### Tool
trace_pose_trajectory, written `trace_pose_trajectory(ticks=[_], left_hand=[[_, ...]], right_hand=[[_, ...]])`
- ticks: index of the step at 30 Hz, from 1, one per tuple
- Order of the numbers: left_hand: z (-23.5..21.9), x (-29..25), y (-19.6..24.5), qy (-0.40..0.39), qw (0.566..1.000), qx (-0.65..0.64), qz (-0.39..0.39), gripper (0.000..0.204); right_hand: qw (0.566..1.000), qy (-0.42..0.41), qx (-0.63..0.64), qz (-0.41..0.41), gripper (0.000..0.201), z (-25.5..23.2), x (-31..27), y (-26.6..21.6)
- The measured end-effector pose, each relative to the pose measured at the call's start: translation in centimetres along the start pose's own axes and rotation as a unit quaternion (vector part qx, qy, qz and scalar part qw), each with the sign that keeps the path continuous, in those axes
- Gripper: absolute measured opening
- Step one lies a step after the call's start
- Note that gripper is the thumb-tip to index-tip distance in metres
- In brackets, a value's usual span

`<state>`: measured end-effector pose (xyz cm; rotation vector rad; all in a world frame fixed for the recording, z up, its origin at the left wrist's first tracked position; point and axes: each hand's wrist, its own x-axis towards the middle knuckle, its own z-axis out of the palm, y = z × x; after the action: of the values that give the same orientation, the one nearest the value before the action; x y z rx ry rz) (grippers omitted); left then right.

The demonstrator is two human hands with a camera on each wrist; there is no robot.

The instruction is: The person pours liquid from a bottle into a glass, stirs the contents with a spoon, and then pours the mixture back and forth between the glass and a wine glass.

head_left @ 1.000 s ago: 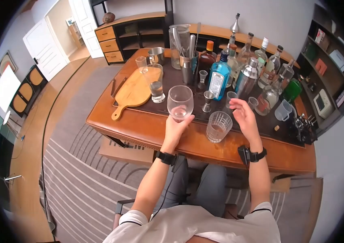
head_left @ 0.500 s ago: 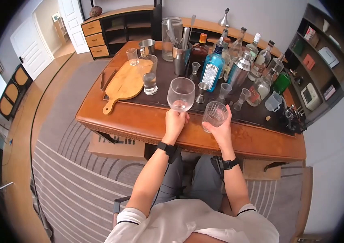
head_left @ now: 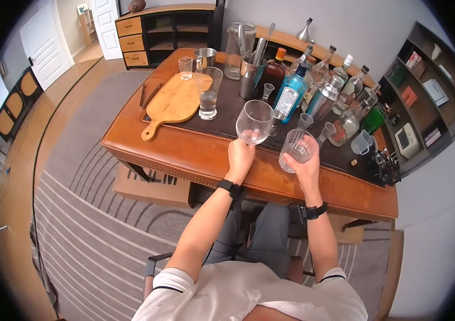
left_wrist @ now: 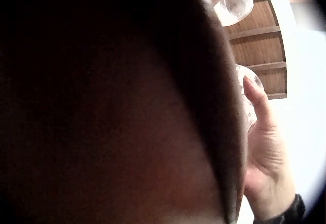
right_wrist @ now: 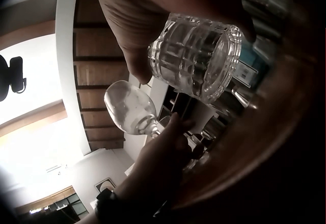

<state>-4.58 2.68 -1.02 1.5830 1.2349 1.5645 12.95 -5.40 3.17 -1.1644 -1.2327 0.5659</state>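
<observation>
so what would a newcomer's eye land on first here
Probably the stemmed glass, held below its bowl in the person's left grip, with the cut-glass tumbler in the right grip beside it. Next, likely the bright blue bottle beyond them on the table, then the pale wooden board over on the left.

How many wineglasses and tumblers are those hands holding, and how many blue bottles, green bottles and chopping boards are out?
Clear round stemmed wineglass: 1
Clear patterned tumbler: 1
Blue glass bottle: 1
Green glass bottle: 1
Wooden chopping board: 1
Total: 5
</observation>
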Motion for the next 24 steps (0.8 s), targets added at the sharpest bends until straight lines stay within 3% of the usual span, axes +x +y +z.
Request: trace_pose_trajectory(ticks=[2,5,9,11,14,20,24], left_hand=[[-0.8,-0.2,1.3,-0.048,0.996,0.003,-0.077,0.026],[-0.2,-0.2,-0.2,-0.03,0.999,-0.009,-0.04,0.028],[-0.6,-0.1,0.4,-0.058,0.995,-0.036,-0.067,0.028],[-0.1,-0.2,-0.4,-0.03,0.999,0.002,-0.01,0.013],[0.5,-0.2,-0.9,0.026,0.998,0.014,0.049,0.011],[0.0,-0.2,-0.4,-0.03,0.999,0.019,-0.028,0.015],[-0.1,-0.1,0.4,-0.011,0.998,0.041,-0.036,0.019]], right_hand=[[1.0,-0.022,-0.008,-0.01,0.084,-0.6,0.9,-1.5],[0.998,-0.049,-0.037,-0.033,0.085,-1.2,2.3,-4.4],[0.992,-0.084,-0.082,-0.046,0.087,-1.8,4.3,-7.1],[0.989,-0.103,-0.096,-0.049,0.087,-1.7,5.1,-8.9],[0.978,-0.119,-0.151,-0.078,0.088,-1.5,6.5,-10.3],[0.955,-0.172,-0.212,-0.117,0.089,-0.3,8.3,-12.9],[0.934,-0.2,-0.256,-0.146,0.089,0.4,9.0,-14.8]])
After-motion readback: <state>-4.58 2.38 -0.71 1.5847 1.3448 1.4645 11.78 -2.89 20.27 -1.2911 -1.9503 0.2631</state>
